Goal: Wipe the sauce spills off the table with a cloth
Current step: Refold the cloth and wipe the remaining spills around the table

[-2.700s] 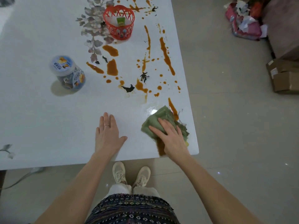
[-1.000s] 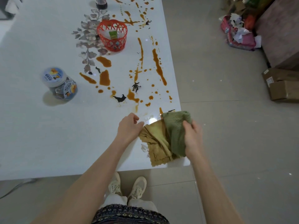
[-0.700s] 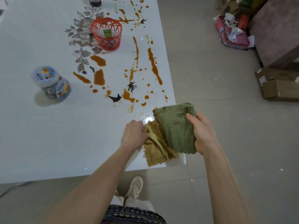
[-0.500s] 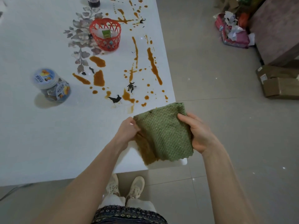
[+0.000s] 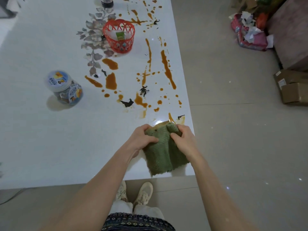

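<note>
Green cloth (image 5: 164, 152) in both hands (image 5: 165, 139), sauce spills (image 5: 167, 69) beyond.

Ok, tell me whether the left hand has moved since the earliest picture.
Yes. The left hand lifted off the table and shifted right, toward the table's right edge; it now grips the green cloth beside the right hand.

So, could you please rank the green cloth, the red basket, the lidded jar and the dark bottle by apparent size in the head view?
Largest: green cloth.
Then lidded jar and red basket, too alike to rank.
Smallest: dark bottle, though the frame crops it.
</note>
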`<state>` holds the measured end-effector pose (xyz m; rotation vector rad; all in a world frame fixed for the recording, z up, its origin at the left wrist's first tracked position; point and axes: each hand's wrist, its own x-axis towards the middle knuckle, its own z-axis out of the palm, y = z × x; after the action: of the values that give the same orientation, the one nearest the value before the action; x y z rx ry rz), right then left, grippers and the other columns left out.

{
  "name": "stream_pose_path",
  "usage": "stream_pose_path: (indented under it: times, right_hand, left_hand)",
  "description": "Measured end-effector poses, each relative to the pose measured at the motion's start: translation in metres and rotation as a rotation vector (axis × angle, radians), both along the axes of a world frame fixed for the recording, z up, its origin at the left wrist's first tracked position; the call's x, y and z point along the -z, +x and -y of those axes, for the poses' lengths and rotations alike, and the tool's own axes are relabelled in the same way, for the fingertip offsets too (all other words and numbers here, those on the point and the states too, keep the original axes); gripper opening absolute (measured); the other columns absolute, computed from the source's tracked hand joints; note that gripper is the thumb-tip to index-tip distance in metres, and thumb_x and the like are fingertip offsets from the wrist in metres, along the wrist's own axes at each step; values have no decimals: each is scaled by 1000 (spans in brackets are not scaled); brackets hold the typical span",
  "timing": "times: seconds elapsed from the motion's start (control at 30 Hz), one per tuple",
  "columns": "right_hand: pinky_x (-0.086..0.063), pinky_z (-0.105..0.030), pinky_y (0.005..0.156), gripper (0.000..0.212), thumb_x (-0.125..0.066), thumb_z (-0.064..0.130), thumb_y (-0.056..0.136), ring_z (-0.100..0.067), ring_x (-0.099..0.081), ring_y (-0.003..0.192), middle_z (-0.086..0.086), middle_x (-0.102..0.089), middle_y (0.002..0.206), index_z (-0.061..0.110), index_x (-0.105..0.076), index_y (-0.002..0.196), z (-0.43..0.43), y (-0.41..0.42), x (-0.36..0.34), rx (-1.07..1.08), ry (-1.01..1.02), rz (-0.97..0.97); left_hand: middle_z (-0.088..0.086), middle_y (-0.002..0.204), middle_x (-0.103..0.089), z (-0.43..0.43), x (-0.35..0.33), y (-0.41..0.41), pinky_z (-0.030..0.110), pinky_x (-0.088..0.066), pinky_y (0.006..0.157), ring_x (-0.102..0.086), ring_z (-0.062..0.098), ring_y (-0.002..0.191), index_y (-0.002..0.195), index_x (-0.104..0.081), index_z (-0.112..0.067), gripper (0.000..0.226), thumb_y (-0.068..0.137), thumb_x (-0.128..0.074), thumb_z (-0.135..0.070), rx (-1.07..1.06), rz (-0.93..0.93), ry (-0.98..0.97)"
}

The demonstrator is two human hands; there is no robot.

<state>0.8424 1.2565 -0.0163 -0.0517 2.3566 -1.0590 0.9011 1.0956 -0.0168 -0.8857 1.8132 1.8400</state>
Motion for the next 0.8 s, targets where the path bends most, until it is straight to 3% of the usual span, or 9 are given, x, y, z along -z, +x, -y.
stream_pose_path:
  times: [0.1,0.2,0.3,0.37,0.47,0.57,0.67,0.73,0.8]
  right_hand:
    - [-44,-25,93,55,-59,7,90,-9,-45,125,8,-42,139,31,-48,138,-13,-4,-2,50,-289,147]
    - [-48,-22,84,71,-62,-6,86,-13,-54,118,5,-54,130,33,-44,142,-22,-10,-8,73,-564,335]
    - [-49,-21,75,45,-63,-13,81,-19,-59,101,2,-66,100,21,-66,109,-10,-15,-28,21,-570,198]
    - [-48,-24,74,35,-63,-13,77,-13,-59,88,5,-65,85,19,-65,90,0,-18,-45,-14,-591,60]
    - [-49,-31,75,23,-66,-2,73,-17,-59,83,-4,-63,86,17,-63,86,12,-17,-67,-106,-647,-66]
    - [-46,-22,82,29,-63,-6,76,-15,-60,99,2,-65,101,22,-62,86,11,-9,-62,-313,-357,-267]
    - [-42,-26,96,43,-54,-16,74,-17,-50,118,1,-58,121,20,-68,91,0,5,-29,-438,54,-440]
    - [-45,-29,93,41,-52,-13,77,-21,-49,119,-1,-56,122,19,-69,97,0,15,-13,-293,122,-513]
    - [-41,-26,94,39,-51,-3,79,-20,-49,118,-2,-57,121,17,-67,108,15,28,-8,-164,56,-554]
  left_hand:
    - [8,78,-58,1,-15,-8,27,-41,62,-54,23,77,71,-53,-20,22,75,-59,1,62,-64,26]
    - [11,80,-55,11,-33,-12,28,-41,65,-53,23,78,76,-52,-15,19,76,-53,4,146,-126,19]
    - [9,75,-54,27,-56,-14,29,-45,60,-54,21,72,81,-54,-12,18,76,-54,5,188,-239,-89]
    - [8,70,-53,39,-71,-13,29,-44,56,-51,18,67,82,-57,-10,19,75,-58,7,196,-352,-159]
    - [17,72,-54,52,-93,-3,27,-38,57,-45,14,61,82,-60,-13,24,71,-62,8,274,-528,-292]
    - [-4,76,-60,52,-93,17,13,-39,61,-50,0,65,91,-65,-16,27,71,-66,2,487,-531,-438]
    - [-17,105,-61,50,-65,43,14,-45,83,-55,-6,97,110,-62,-26,37,76,-71,-15,682,-325,-403]
    - [-15,109,-63,55,-45,53,20,-49,87,-57,-1,100,110,-62,-26,35,78,-68,-12,490,-284,-382]
    - [-8,104,-66,63,-31,55,16,-49,79,-61,4,91,104,-64,-22,31,79,-62,-4,253,-271,-491]
